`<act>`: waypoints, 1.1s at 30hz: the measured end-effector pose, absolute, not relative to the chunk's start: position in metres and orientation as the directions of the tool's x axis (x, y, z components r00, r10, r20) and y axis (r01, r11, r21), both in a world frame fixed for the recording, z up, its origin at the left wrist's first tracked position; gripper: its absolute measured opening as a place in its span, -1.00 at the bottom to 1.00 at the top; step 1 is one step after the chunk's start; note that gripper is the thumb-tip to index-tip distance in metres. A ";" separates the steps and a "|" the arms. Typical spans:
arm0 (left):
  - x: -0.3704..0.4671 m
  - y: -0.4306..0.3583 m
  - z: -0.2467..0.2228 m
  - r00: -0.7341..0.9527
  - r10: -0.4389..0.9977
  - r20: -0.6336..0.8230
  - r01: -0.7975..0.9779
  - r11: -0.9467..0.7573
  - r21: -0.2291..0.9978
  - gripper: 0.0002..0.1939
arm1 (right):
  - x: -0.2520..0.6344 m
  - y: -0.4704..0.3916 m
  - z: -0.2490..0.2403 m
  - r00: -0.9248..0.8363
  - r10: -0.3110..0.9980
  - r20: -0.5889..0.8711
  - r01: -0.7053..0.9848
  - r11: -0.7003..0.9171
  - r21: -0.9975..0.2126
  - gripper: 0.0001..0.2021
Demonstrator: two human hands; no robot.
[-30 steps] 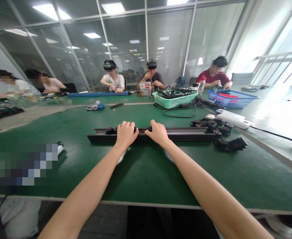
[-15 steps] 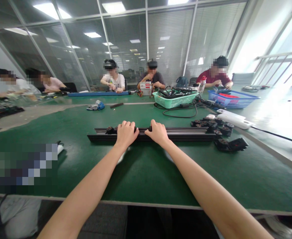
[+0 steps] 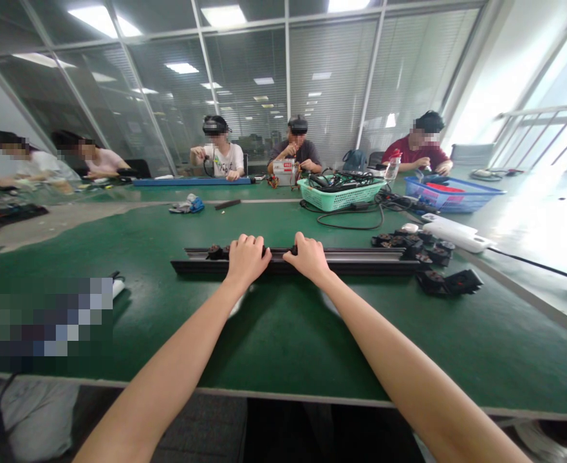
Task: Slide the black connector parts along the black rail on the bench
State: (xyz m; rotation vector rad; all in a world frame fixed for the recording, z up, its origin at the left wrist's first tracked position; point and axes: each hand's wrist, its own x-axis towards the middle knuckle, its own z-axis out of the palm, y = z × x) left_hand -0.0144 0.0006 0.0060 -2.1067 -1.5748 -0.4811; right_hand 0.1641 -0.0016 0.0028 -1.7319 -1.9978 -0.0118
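Note:
Across the table in front of me lies a long black channel-shaped rail (image 3: 360, 263) with a silvery inner groove. My left hand (image 3: 247, 260) is closed over it left of the middle, fingers curled and a bit of a small black part showing at its fingertips. My right hand (image 3: 309, 257) is curled over the groove a little to the right, also with a small black piece showing by its fingers. A short gap separates the two hands. Left of my left hand, a black module (image 3: 215, 252) sits in the groove. The fingers hide most of what they grip.
Several black modules (image 3: 428, 251) lie off the rail's right end, near a white power strip (image 3: 457, 233). Farther back stand a green basket (image 3: 343, 196) of cables and a blue basket (image 3: 476, 200). A blue-grey cloth (image 3: 186, 204) lies beyond the rail. Several people sit across the table.
My hands and the rail keep nearly the same place, apart from a slight view shift. Across the table, the person in the white shirt has raised one hand.

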 end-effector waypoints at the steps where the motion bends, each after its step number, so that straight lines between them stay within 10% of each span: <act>1: -0.015 0.001 0.006 0.282 0.798 0.533 0.959 -0.238 -0.152 -0.75 | 0.164 -0.002 0.003 -0.071 0.927 0.367 0.933 0.193 -0.305 -0.77; 33: -0.014 -0.001 0.007 0.278 0.800 0.532 0.960 -0.225 -0.164 -0.77 | 0.180 -0.001 -0.004 -0.095 0.940 0.327 0.908 0.216 -0.359 -0.82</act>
